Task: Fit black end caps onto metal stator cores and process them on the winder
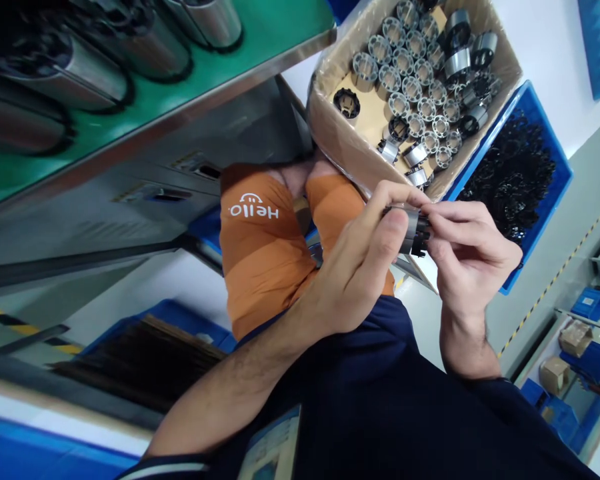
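Note:
Above my lap I hold a small silver cylindrical metal core (pixel 409 230) with a black toothed plastic end piece (pixel 421 241); it looks like a motor stator core. My left hand (pixel 365 260) is wrapped round the metal side, thumb in front and index finger stretched over the top. The fingertips of my right hand (pixel 467 250) pinch the black end from the right. Its exact contact there is partly hidden by the fingers. Just beyond my hands stands a cardboard box (pixel 345 143) with many bare metal cores upright and several with black ends.
Right of the box is a blue bin (pixel 563 177) full of small black plastic parts. At upper left, larger metal cylinders (pixel 150 43) lie on a green-topped bench (pixel 275 40) with a metal edge. Another blue bin (pixel 165 313) with dark strips sits lower left. Shelves hold boxes at right.

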Motion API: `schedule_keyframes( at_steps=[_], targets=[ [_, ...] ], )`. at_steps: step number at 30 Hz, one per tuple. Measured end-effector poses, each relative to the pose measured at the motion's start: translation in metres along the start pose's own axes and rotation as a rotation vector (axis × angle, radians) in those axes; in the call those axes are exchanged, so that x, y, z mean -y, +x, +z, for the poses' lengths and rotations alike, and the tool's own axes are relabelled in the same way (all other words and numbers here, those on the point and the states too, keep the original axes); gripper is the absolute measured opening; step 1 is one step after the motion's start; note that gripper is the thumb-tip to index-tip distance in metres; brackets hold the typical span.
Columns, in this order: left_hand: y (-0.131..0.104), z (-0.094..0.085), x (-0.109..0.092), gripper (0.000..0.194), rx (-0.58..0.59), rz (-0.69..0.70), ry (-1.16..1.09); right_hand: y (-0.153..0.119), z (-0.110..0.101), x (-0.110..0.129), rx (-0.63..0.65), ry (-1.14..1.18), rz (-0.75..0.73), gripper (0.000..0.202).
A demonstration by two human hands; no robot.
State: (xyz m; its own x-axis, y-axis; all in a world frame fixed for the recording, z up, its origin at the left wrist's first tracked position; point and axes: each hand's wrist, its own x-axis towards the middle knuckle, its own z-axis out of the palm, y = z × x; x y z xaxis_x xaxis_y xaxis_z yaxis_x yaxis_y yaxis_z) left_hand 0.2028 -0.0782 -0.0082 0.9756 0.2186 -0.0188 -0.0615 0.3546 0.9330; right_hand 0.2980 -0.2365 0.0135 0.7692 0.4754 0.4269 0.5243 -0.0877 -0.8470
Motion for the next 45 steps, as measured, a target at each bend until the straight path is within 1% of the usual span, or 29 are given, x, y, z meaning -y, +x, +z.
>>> schedule_keyframes(
  at_steps=[3,5,6,8,10,12,13,15,17,18,20,21,22,24,26,28,31,33,35,37,40,42,45],
  targets=[
    [0.005,-0.002,0.006,0.045,0.013,-0.051,0.008,0.001,-0.001,-0.007,-0.014,-0.102,-0.029,0.015],
    [0.007,0.000,0.009,0.046,0.021,-0.083,-0.008,-0.001,0.003,-0.012,-0.026,-0.122,-0.089,0.014],
    [0.008,0.001,0.010,0.046,0.025,-0.103,-0.024,-0.002,0.006,-0.015,-0.044,-0.111,-0.106,0.013],
    [0.008,0.004,0.011,0.045,0.038,-0.118,-0.057,-0.005,0.013,-0.019,-0.112,-0.080,-0.084,0.011],
    [0.012,0.004,0.009,0.043,0.061,-0.095,-0.024,-0.007,0.018,-0.023,-0.172,-0.076,-0.032,0.013],
    [0.022,-0.003,0.006,0.038,0.077,-0.013,0.130,-0.007,0.014,-0.029,-0.124,-0.113,-0.014,0.025],
    [0.031,-0.009,0.005,0.035,0.061,0.049,0.255,-0.006,0.009,-0.034,-0.084,-0.146,-0.025,0.031],
    [0.056,-0.026,0.005,0.033,-0.017,0.179,0.545,-0.004,-0.008,-0.045,-0.021,-0.225,-0.028,0.042],
    [0.088,-0.045,0.010,0.033,-0.098,0.266,0.814,-0.001,-0.033,-0.057,-0.039,-0.317,0.010,0.043],
    [0.104,-0.054,0.013,0.033,-0.108,0.284,0.927,-0.001,-0.046,-0.062,-0.050,-0.365,0.035,0.038],
    [0.132,-0.067,0.021,0.030,-0.067,0.283,1.126,-0.004,-0.072,-0.071,-0.035,-0.466,0.072,0.027],
    [0.141,-0.071,0.025,0.027,-0.032,0.274,1.207,-0.007,-0.084,-0.073,-0.009,-0.517,0.079,0.023],
    [0.147,-0.073,0.029,0.023,0.003,0.261,1.270,-0.011,-0.094,-0.076,0.028,-0.561,0.085,0.021],
    [0.148,-0.073,0.033,0.016,0.043,0.241,1.329,-0.023,-0.110,-0.079,0.132,-0.607,0.090,0.022],
    [0.138,-0.067,0.033,0.018,0.015,0.252,1.314,-0.036,-0.119,-0.083,0.231,-0.602,0.080,0.024],
    [0.121,-0.060,0.031,0.020,-0.053,0.289,1.270,-0.047,-0.120,-0.087,0.266,-0.585,0.059,0.019],
    [0.091,-0.047,0.030,0.019,-0.137,0.347,1.188,-0.058,-0.111,-0.092,0.227,-0.592,0.038,0.013],
    [0.067,-0.040,0.031,0.016,-0.149,0.375,1.137,-0.062,-0.100,-0.093,0.208,-0.605,0.032,0.013],
    [0.041,-0.039,0.037,0.014,-0.151,0.368,1.092,-0.066,-0.090,-0.093,0.196,-0.621,0.025,0.014],
    [0.011,-0.044,0.045,0.015,-0.167,0.309,1.052,-0.070,-0.080,-0.090,0.185,-0.637,0.018,0.015],
    [-0.038,-0.061,0.062,0.018,-0.224,0.127,0.977,-0.069,-0.071,-0.084,0.174,-0.655,0.017,0.016],
    [-0.072,-0.076,0.073,0.025,-0.285,-0.005,0.916,-0.060,-0.066,-0.080,0.176,-0.646,0.015,0.019],
    [-0.119,-0.097,0.086,0.035,-0.370,-0.147,0.850,-0.034,-0.053,-0.079,0.197,-0.629,0.011,0.026]
  ],
)
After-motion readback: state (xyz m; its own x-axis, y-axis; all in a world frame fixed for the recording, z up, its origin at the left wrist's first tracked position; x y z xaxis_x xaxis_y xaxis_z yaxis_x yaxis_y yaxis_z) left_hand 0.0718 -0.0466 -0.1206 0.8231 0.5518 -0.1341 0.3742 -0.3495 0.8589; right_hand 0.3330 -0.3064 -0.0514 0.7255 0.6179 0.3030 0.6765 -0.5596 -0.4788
